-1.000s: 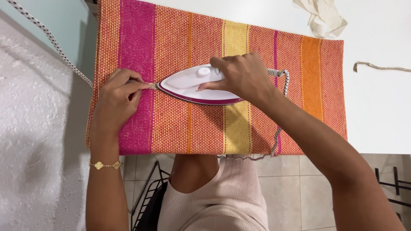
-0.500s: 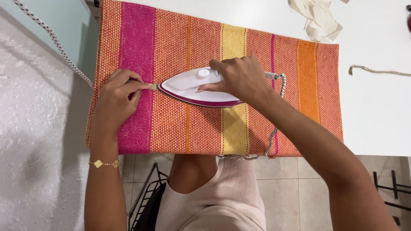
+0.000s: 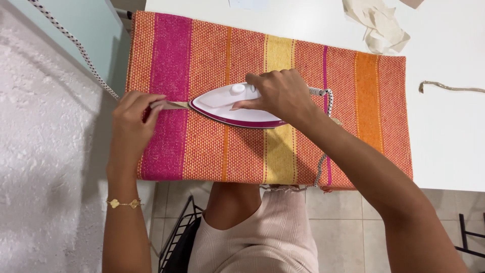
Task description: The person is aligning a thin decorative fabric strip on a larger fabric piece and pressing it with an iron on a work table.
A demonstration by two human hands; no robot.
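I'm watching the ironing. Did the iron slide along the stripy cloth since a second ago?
No. The iron keeps its tip at the pink stripe's edge on the cloth, under the right hand.

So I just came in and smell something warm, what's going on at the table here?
A person is ironing. Their right hand grips a white and magenta iron that sits flat on a striped cloth spread over a white table. Their left hand pinches the end of a thin beige strip that runs under the iron's tip. The iron's spotted cord trails off the near edge. Beige scraps lie at the far side.
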